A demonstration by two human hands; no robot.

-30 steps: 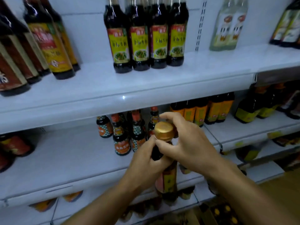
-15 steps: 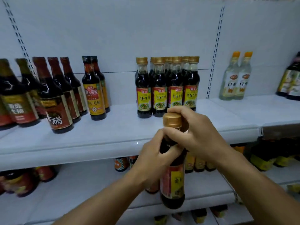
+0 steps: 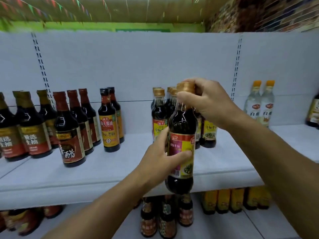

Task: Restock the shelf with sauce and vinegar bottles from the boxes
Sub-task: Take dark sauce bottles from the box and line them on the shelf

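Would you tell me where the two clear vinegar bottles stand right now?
In the head view, the clear vinegar bottles stand side by side at the right of the upper shelf, right of the gold-capped sauce bottles.

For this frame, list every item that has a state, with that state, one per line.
Held soy sauce bottle: capped, upright, lifted in front of the shelf edge, not set down.
Left hand: grips the bottle's label.
Right hand: grips the bottle's neck and gold cap.
Matching gold-capped bottles: standing on the shelf, capped.
Top shelf: partly stocked, bare space at its front.
White vinegar bottles: standing, capped.
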